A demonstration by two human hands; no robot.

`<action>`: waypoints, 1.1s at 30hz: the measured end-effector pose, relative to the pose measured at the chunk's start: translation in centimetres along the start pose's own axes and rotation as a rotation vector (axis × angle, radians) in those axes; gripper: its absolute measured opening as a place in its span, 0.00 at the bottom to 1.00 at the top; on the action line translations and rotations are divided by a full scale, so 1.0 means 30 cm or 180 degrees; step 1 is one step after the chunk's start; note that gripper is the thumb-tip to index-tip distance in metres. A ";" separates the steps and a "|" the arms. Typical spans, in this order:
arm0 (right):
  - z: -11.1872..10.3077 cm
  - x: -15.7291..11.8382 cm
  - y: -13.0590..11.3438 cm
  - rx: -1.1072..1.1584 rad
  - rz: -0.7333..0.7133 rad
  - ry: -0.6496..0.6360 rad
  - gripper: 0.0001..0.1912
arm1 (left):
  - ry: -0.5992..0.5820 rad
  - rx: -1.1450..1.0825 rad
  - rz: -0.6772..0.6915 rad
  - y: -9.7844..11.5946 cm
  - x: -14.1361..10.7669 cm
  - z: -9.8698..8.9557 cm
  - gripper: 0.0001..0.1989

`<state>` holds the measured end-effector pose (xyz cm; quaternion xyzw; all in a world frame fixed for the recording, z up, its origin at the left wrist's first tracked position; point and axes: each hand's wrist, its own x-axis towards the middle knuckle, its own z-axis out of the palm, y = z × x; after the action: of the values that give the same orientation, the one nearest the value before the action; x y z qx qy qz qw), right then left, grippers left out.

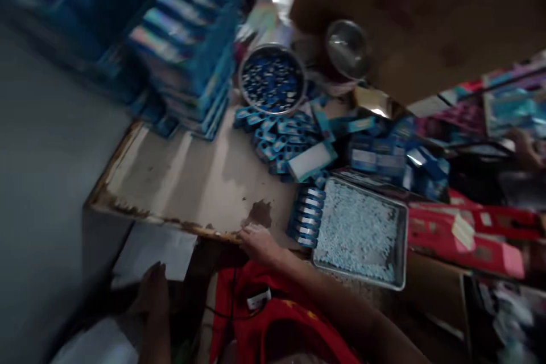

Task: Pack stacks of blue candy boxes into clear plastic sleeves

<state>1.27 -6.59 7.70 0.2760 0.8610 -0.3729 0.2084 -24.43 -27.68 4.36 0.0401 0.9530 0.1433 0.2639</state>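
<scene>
With the right hand (258, 242) laid flat on the worktop (179, 176) edge, left hand (153, 293) unclenched at 7 o'clock, the tray (403, 239) at 3 o'clock is best kept level.

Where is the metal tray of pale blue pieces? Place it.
Head view, right of centre: the metal tray lies on the table, right of the right hand, beside stacked blue packets.

Worn table edge (170, 219), chipped, beside white paper (153, 250).
</scene>
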 end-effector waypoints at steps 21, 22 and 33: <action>0.185 -0.694 0.548 0.0485 0.1425 0.1815 0.15 | -0.0081 -0.0311 0.2217 0.685 -0.199 0.350 0.10; 0.228 -0.696 0.538 0.0521 0.1353 0.1942 0.15 | -0.0119 -0.0257 0.2276 0.664 -0.221 0.352 0.10; 0.158 -0.498 0.422 0.1587 0.0662 0.2573 0.16 | 0.0440 -0.0451 0.1562 0.506 -0.126 0.164 0.14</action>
<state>21.36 -7.74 6.44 0.5249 0.7252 -0.4080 -0.1790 -18.63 -12.49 6.66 0.2415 0.9181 0.2718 0.1576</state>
